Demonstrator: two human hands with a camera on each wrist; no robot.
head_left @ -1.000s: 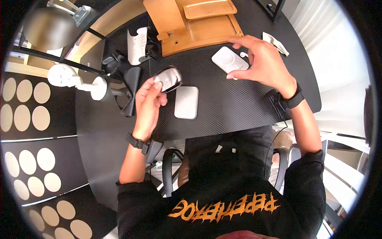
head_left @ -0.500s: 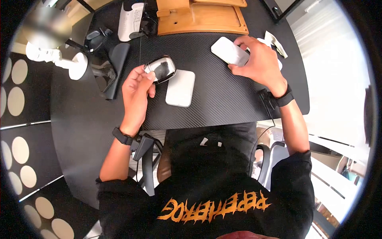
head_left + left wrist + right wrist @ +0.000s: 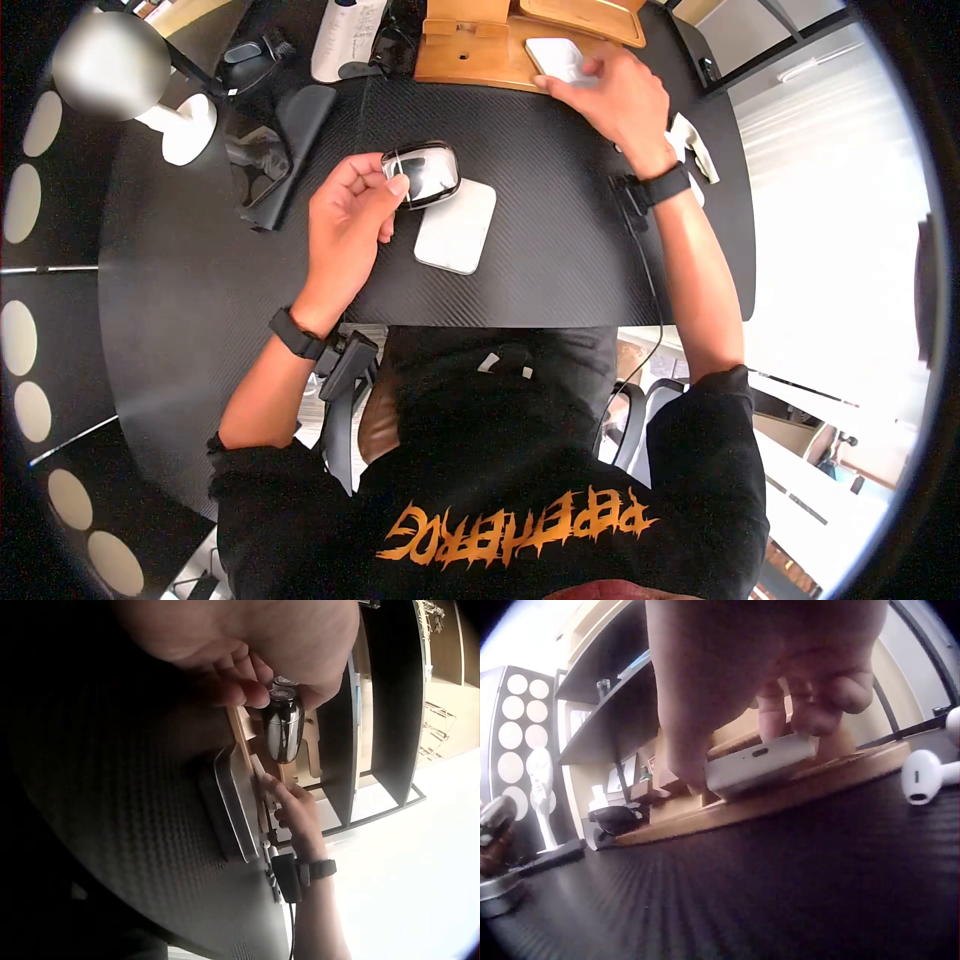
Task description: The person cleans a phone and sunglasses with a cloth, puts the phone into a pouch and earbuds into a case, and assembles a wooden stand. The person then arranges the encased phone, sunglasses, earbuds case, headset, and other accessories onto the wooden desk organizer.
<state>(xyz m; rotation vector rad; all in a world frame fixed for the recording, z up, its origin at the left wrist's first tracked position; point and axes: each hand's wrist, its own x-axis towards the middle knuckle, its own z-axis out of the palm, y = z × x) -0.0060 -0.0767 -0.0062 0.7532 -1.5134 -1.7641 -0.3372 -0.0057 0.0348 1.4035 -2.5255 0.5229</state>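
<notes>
My left hand (image 3: 350, 215) pinches a shiny silver and black rounded case (image 3: 424, 174) between thumb and fingers, held above the dark desk. Just below it in the head view, a white rounded rectangular tin (image 3: 456, 228) lies on the desk. With thumb and fingers my right hand (image 3: 625, 105) grips a white block (image 3: 556, 60) over the front part of the wooden stand (image 3: 490, 60). The right wrist view shows a small port on the edge of the white block (image 3: 761, 761); whether it touches the wood I cannot tell.
White earbuds (image 3: 922, 777) lie right of the stand, near a crumpled white wrapper (image 3: 696, 148). At the left are a dark folded case (image 3: 290, 155), a brush (image 3: 262, 55) and a white head-shaped stand (image 3: 190, 130). A cable trails from the right wrist.
My right hand has taken hold of the white block and carried it from the desk up to the wooden stand. My left hand still holds the shiny case, and the head view has shifted.
</notes>
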